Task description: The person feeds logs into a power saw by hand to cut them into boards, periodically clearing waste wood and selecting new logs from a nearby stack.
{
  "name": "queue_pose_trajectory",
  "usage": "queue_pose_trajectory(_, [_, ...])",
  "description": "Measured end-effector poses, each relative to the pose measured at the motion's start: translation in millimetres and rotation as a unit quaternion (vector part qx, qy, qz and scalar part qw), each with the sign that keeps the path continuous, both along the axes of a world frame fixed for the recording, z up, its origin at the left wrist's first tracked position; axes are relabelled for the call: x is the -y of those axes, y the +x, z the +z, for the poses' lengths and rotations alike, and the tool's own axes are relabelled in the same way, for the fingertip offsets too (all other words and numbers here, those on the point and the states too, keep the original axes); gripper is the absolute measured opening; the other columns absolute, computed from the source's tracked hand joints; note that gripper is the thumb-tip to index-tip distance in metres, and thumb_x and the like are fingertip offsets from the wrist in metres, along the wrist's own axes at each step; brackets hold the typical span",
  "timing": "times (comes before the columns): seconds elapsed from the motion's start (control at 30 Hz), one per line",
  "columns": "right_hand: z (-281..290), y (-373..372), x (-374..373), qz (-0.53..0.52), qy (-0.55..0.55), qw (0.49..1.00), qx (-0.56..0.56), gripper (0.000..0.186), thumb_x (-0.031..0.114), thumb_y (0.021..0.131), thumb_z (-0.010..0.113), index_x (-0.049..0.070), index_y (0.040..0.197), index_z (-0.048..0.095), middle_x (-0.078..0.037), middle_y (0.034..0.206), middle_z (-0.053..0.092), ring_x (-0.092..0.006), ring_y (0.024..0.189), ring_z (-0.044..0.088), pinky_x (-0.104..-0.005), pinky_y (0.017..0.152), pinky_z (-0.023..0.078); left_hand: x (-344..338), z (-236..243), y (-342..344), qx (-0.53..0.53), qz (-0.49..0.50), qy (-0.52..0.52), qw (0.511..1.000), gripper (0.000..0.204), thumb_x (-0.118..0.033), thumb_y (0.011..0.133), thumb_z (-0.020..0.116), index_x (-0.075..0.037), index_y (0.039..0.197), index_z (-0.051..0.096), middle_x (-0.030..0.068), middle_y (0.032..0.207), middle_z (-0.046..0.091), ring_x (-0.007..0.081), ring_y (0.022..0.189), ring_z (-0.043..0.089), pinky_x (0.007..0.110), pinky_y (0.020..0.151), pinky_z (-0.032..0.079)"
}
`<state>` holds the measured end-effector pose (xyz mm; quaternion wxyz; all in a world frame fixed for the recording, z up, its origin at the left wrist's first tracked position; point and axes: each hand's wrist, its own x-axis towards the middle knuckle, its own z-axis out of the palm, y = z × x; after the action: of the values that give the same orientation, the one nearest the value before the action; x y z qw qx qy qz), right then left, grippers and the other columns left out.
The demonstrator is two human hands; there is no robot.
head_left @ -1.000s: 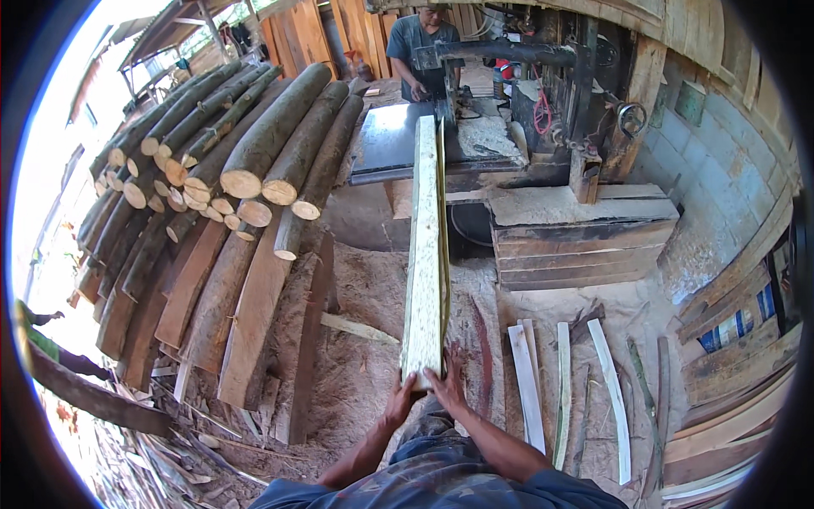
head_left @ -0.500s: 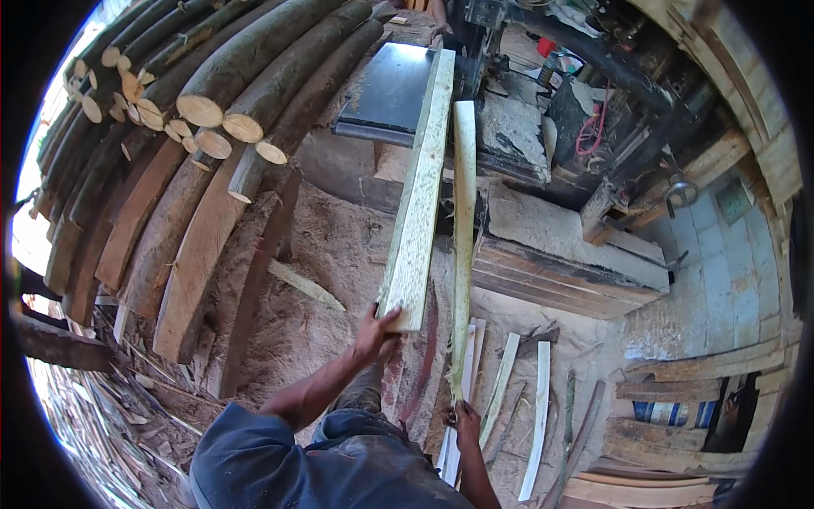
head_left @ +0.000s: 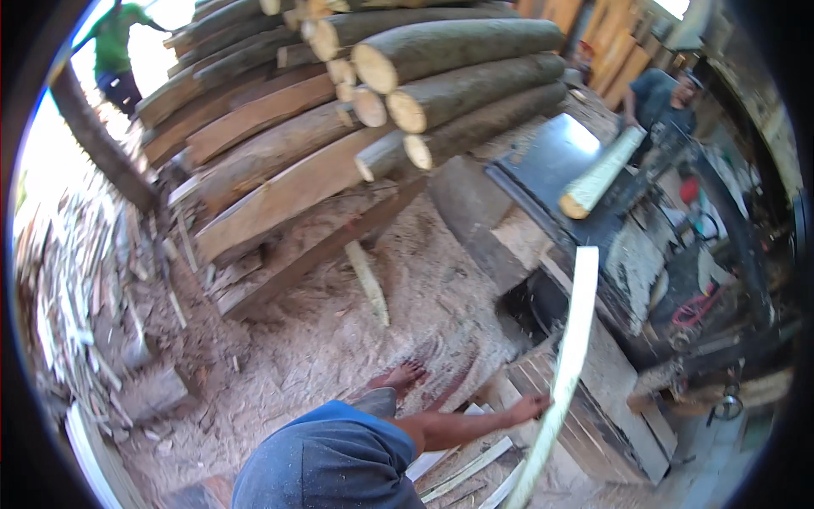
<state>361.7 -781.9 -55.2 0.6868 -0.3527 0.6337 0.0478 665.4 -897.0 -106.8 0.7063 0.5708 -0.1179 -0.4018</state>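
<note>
A long pale wooden board [head_left: 570, 360] slants up from the lower edge, its far end near the machine table. My left hand [head_left: 530, 408] reaches across to the right and is closed at the board's left edge, its fingers partly hidden. Below, the board runs out of the picture, and my right hand is out of view. Beyond the board's far end, a squared log [head_left: 602, 174] with a round-edged end face lies over the dark metal machine table [head_left: 536, 174]. Another person's hand [head_left: 631, 121] is at the log's far end.
Stacked logs [head_left: 475, 51] and rough beams [head_left: 288, 204] stand at the far left. Thin offcuts [head_left: 76, 288] are heaped along the left rim. A loose slab [head_left: 367, 284] lies on the sawdust-covered floor. A timber block [head_left: 572, 424] sits right of my hand. Another person in green stands far left.
The view has swung left. My left hand has moved right, and one board shows where two pieces were held apart. The other person and the squared log have come into view.
</note>
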Motion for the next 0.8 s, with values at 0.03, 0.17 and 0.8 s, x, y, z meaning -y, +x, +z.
queue_pose_trajectory(0.03, [-7,3,12,0.024,-0.016,1.0,-0.002,0.024,0.026,0.083,0.055,0.003,0.082,0.059,-0.009,0.063,0.057,-0.0161,0.046,0.047,-0.0327,0.042,0.038,-18,17,-35,-0.048,-0.021,-0.031,0.998,0.051,-0.044,0.085,0.053,-0.002,0.112,0.056,0.0029,0.081,0.06,0.0079,0.069,0.051,0.026,0.059,0.045])
queue_pose_trajectory(0.17, [-48,17,66,0.167,-0.092,0.98,-0.055,0.021,0.022,0.083,0.053,0.003,0.078,0.06,-0.009,0.06,0.057,-0.0156,0.042,0.046,-0.0328,0.037,0.036,-121,10,-107,-0.183,0.114,-0.044,0.976,0.039,-0.034,0.082,0.06,-0.001,0.102,0.056,0.0047,0.085,0.058,0.012,0.071,0.054,0.028,0.06,0.047])
queue_pose_trajectory(0.8, [111,271,-276,0.767,0.255,0.419,0.414,0.043,0.035,0.091,0.047,0.01,0.127,0.046,-0.009,0.102,0.062,-0.0152,0.09,0.058,-0.0281,0.077,0.047,-792,325,-150,0.289,0.791,0.153,0.518,0.048,-0.043,0.092,0.034,-0.014,0.131,0.038,0.0116,0.111,0.055,0.0204,0.099,0.053,0.035,0.089,0.04])
